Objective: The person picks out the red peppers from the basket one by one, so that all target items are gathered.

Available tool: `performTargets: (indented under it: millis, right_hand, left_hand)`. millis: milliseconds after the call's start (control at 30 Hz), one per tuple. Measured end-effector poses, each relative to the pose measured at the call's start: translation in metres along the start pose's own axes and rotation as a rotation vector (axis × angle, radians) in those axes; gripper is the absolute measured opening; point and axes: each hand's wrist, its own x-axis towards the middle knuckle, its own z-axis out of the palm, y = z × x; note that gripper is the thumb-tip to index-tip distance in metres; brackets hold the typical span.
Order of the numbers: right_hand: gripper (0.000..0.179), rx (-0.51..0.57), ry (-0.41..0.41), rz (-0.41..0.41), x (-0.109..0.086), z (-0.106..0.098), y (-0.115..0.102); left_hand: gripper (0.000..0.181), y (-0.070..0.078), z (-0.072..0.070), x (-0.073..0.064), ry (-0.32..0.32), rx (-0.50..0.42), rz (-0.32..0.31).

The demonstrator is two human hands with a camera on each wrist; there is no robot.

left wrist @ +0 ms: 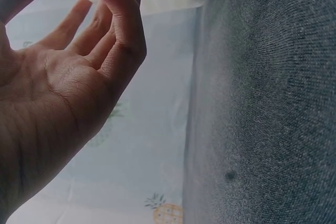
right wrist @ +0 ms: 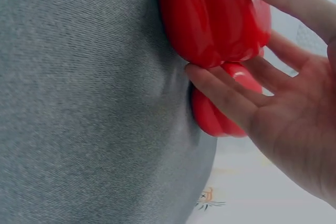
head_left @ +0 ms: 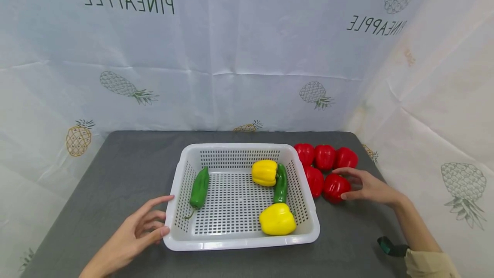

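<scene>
My right hand (head_left: 364, 187) has its thumb and fingers around a red bell pepper (head_left: 334, 188) on the dark table, right of the white plastic basket (head_left: 239, 243). In the right wrist view the thumb lies against one side of this pepper (right wrist: 215, 19), the other fingers along its far side. At the basket's left rim is my left hand (head_left: 135, 231), index fingertip and thumb touching the rim, fingers loosely bent. Inside the basket, a green pepper (head_left: 199, 188) lies at left; two yellow bell peppers (head_left: 278, 219) and a second green pepper (head_left: 281, 185) lie at right.
Several more red bell peppers (head_left: 324, 157) sit close together beside the basket's right wall. The grey cloth-covered table (head_left: 115, 170) meets a pineapple-print curtain (head_left: 239, 55) at the back and sides. A dark strap-like object (head_left: 391, 247) shows by the right sleeve (head_left: 430, 264).
</scene>
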Motion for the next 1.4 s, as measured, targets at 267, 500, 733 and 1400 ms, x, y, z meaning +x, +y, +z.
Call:
performTargets:
  millis: [267,500,733,1400]
  right_hand:
    - [0.068,0.074,-0.009,-0.062,0.003,-0.003,0.001]
    - [0.068,0.088,-0.010,-0.078,0.003,-0.005,0.006]
    - [0.069,0.092,-0.008,-0.081,0.002,-0.005,0.006]
    - [0.069,0.091,0.037,-0.069,-0.001,-0.010,0.007]
  left_hand:
    - [0.067,-0.003,0.000,0.000,0.000,0.013,0.034]
    - [0.068,-0.002,0.001,0.000,0.021,0.126,0.135]
    - [0.067,0.000,0.004,0.003,0.042,0.091,0.239]
    - [0.065,-0.014,-0.018,-0.004,-0.042,-0.159,0.286]
